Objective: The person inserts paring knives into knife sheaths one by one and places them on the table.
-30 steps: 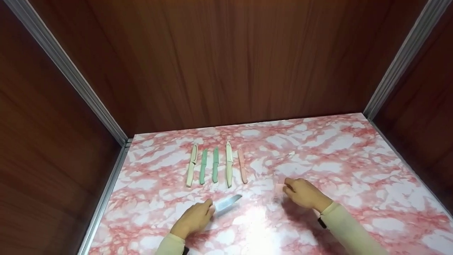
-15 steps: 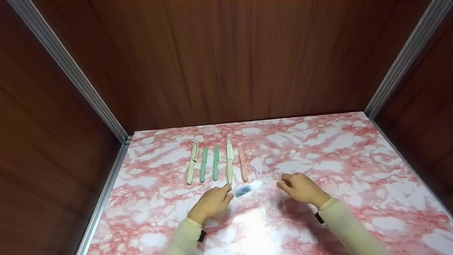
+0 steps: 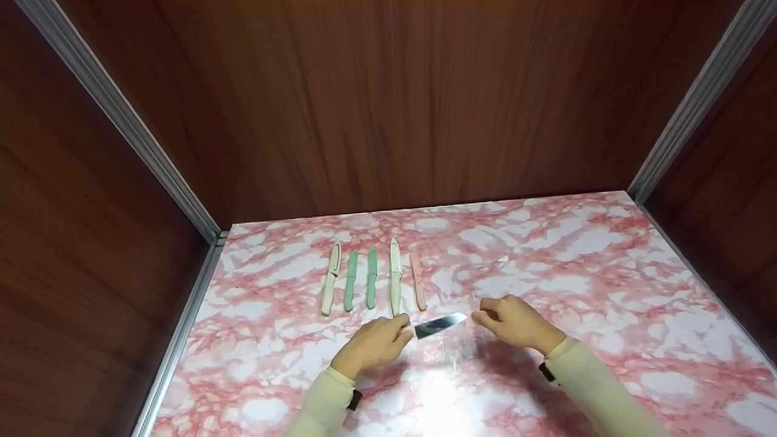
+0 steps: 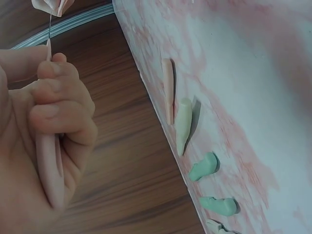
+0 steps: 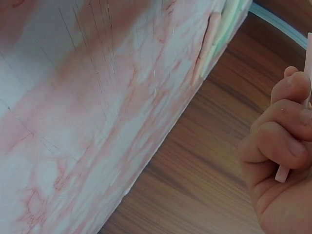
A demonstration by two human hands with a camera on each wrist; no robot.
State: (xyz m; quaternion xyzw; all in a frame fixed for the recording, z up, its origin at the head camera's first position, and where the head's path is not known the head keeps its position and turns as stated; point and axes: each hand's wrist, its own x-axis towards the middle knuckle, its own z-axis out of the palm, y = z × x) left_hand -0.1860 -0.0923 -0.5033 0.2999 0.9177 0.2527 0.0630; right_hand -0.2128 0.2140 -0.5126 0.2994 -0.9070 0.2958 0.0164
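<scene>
My left hand grips a knife by its pink handle, fingers curled round it. The bare shiny blade points right and slightly away. My right hand pinches a slim pink knife sheath, mostly hidden by the fingers in the head view. The blade tip lies close by those right fingertips; whether it is inside the sheath I cannot tell. Beyond the left hand lie a cream knife, two green knives, another pale cream knife and a pink knife, roughly parallel.
The table has a red-and-white marbled top. Dark wood panels stand behind it and on both sides, with metal rails at the corners. Bright glare covers the table's front middle.
The left hand has carried the bare knife right and away from me, bringing its tip close to the right hand. The right hand has shifted slightly left. The row of knives stays put.
</scene>
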